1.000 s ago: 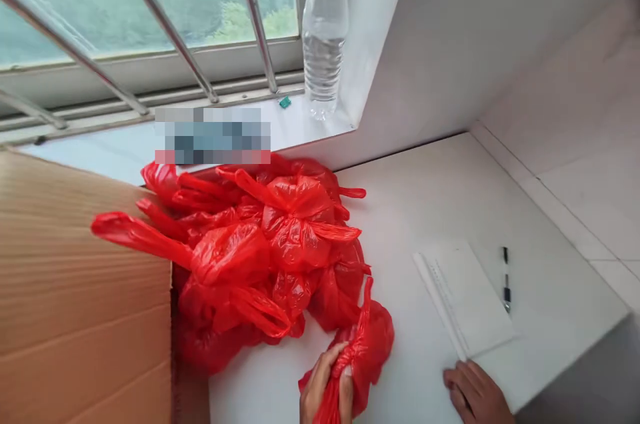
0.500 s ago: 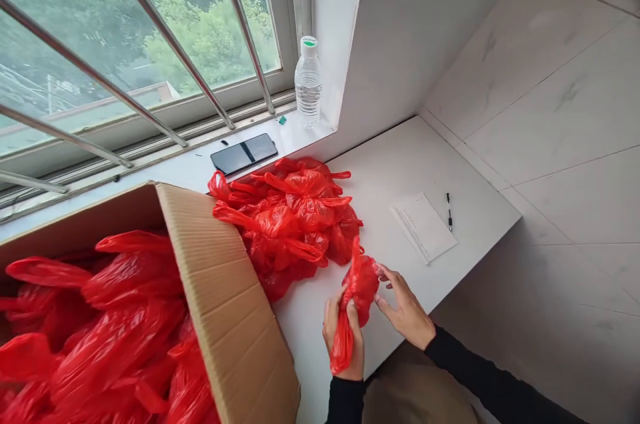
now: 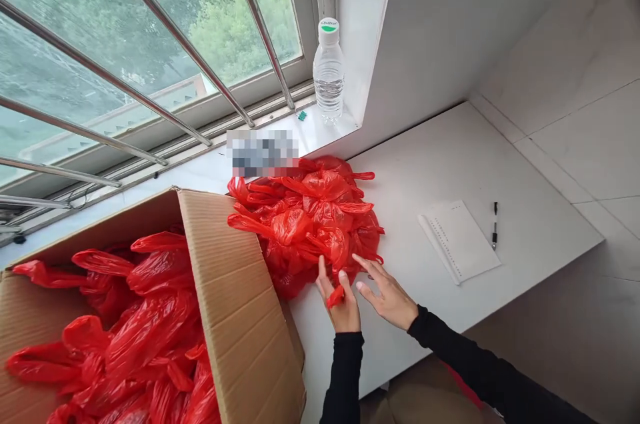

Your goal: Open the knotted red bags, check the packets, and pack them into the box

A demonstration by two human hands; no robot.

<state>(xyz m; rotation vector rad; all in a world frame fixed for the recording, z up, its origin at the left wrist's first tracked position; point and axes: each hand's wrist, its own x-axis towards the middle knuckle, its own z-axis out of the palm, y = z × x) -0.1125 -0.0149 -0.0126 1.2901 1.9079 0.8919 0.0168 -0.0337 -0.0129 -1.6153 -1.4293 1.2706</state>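
Note:
My left hand rests at the near edge of a pile of tied red plastic bags on the white table. Its fingers reach up into the pile and a scrap of red bag shows between thumb and fingers. My right hand is just to the right of it, fingers spread, touching the pile's lower right edge and holding nothing.
An open cardboard box full of red bags stands at the left. A notepad and pen lie on the table to the right. A water bottle and a blurred flat object sit on the windowsill.
The single red bag held in both hands has gone onto the pile. Both hands moved up against the pile, and the right hand opened.

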